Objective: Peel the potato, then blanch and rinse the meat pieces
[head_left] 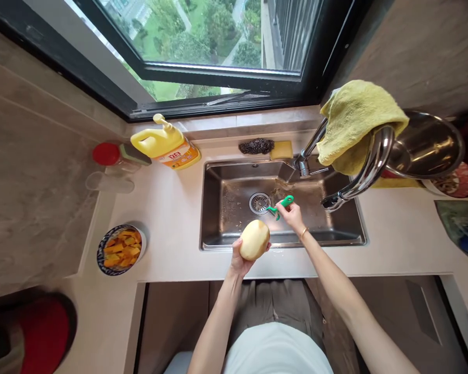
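While the left grip (239, 264) cups a pale yellow, oval, peeled potato (254, 240), fingers wrapped round its sides and thumb on its left flank, the right grip (292, 216) pinches a green plastic peeler (287, 201) by its handle. Potato sits over the near rim of the rectangular stainless-steel sink (234, 223), in the left grip. Peeler is over the basin, head pointing left and down, apart from the potato. Blade end is small in view; can't tell if it's clear of the round metal drain strainer (259, 203) just left of it. Small bits scattered on the sink floor ahead of both grips.

Left of the left grip, on the pale table (171, 223): blue-and-white patterned bowl (142, 245) with orange cut chunks (120, 248) in it. Ahead and left of that grip: yellow plastic jug with a handle (166, 148), upright, red-lidded clear jar (106, 154) beyond it to the left. Straight ahead, behind the sink: dark wire scourer (256, 146), yellow rectangular sponge (281, 150) right beside it. Ahead and right of the right grip: curved chrome faucet (378, 156) with a yellow cloth (359, 122) draped over it; shiny steel bowl (432, 145) further right.
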`<action>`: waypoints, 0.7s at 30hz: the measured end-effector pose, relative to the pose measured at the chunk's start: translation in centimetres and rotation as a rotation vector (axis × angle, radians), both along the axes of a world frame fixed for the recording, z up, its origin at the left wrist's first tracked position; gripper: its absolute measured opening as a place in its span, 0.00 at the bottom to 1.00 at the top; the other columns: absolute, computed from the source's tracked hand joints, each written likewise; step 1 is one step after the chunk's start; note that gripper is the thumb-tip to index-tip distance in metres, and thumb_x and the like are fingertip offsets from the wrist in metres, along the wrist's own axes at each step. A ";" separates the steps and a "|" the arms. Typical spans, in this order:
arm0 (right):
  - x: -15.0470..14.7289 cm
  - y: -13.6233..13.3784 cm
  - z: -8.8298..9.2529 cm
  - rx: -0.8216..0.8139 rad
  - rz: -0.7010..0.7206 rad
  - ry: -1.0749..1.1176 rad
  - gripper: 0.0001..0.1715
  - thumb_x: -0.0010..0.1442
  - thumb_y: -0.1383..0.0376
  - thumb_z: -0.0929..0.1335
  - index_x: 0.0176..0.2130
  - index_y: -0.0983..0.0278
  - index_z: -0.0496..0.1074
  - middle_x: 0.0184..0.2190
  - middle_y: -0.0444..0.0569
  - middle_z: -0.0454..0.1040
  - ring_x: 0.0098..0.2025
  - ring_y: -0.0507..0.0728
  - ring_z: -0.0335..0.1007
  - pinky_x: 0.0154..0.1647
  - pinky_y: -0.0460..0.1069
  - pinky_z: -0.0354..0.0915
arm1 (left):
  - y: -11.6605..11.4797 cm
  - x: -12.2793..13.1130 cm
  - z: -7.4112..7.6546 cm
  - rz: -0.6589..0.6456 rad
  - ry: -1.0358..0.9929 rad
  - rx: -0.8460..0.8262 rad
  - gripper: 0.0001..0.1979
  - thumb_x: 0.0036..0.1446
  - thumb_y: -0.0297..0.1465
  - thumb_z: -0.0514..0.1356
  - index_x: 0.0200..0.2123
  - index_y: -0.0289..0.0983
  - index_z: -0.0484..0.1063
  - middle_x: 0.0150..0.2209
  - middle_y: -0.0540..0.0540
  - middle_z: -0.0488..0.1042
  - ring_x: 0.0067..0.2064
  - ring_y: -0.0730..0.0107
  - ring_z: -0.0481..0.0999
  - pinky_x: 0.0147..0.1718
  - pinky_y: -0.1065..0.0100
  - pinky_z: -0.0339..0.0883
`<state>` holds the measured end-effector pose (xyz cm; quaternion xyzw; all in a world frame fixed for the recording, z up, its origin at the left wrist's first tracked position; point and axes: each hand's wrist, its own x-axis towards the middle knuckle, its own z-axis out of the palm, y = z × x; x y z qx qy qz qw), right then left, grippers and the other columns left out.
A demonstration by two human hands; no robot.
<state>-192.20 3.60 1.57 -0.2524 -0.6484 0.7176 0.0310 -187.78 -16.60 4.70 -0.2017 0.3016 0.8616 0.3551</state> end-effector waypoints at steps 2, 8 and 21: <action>-0.8 1.8 -1.3 0.065 -0.090 -0.046 0.28 0.39 0.43 0.72 0.23 0.65 0.68 0.18 0.46 0.70 0.21 0.53 0.63 0.24 0.48 0.61 | -0.7 0.2 0.1 -0.051 0.037 0.004 0.34 0.44 0.46 0.62 0.51 0.32 0.66 0.47 0.35 0.75 0.47 0.45 0.74 0.53 0.45 0.59; 1.0 -0.2 3.1 -0.230 -0.101 0.058 0.23 0.47 0.47 0.71 0.30 0.65 0.70 0.22 0.45 0.72 0.19 0.49 0.59 0.20 0.45 0.58 | -0.3 -1.2 -0.3 -0.182 0.121 -0.011 0.39 0.40 0.46 0.66 0.54 0.32 0.64 0.51 0.33 0.71 0.53 0.41 0.69 0.51 0.44 0.61; 1.9 2.1 -1.1 -0.142 -0.399 -0.066 0.28 0.38 0.45 0.73 0.23 0.65 0.67 0.16 0.43 0.67 0.17 0.49 0.59 0.18 0.45 0.56 | 0.7 -2.2 0.4 -0.227 0.190 -0.049 0.38 0.40 0.46 0.64 0.55 0.36 0.64 0.51 0.35 0.71 0.52 0.42 0.69 0.41 0.56 0.67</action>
